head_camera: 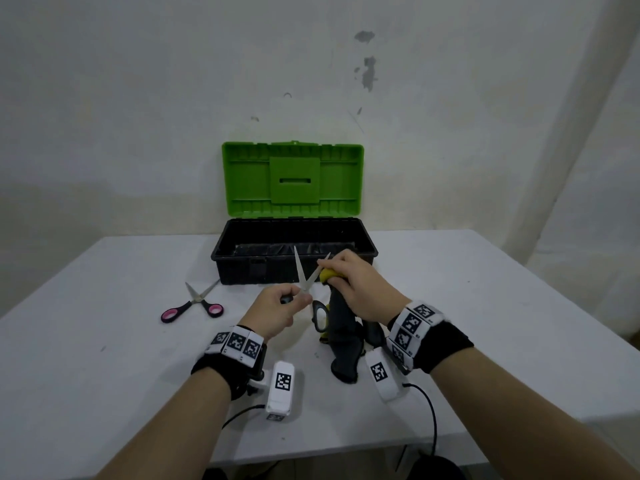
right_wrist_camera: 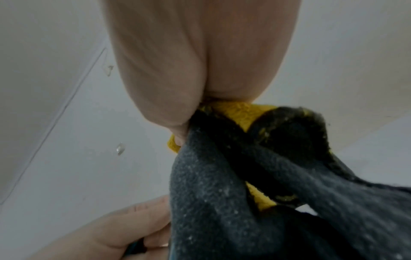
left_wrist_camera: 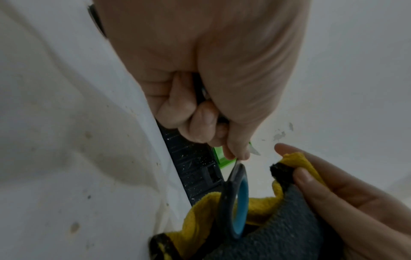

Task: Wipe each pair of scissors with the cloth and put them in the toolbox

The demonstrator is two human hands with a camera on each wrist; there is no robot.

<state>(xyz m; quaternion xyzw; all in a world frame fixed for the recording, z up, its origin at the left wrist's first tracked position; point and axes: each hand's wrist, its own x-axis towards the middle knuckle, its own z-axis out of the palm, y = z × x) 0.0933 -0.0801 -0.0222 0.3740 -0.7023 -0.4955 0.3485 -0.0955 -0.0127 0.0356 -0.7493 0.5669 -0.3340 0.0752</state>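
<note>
My left hand (head_camera: pixel 287 303) grips one handle of a pair of black scissors (head_camera: pixel 306 278) with blue-lined loops (left_wrist_camera: pixel 239 198), blades spread and pointing up. My right hand (head_camera: pixel 349 278) holds a grey and yellow cloth (head_camera: pixel 343 341) bunched around the right blade near its tip; the rest hangs to the table. The cloth (right_wrist_camera: pixel 233 176) fills the right wrist view. A second pair, the pink-handled scissors (head_camera: pixel 195 304), lies on the table to the left. The toolbox (head_camera: pixel 294 258), black with a green lid (head_camera: pixel 292 178) raised, stands just behind my hands.
The white table (head_camera: pixel 104 375) ends against a pale wall (head_camera: pixel 138 98) behind the toolbox. Its front edge runs below my forearms, with black cables (head_camera: pixel 429 424) trailing from the wrist cameras.
</note>
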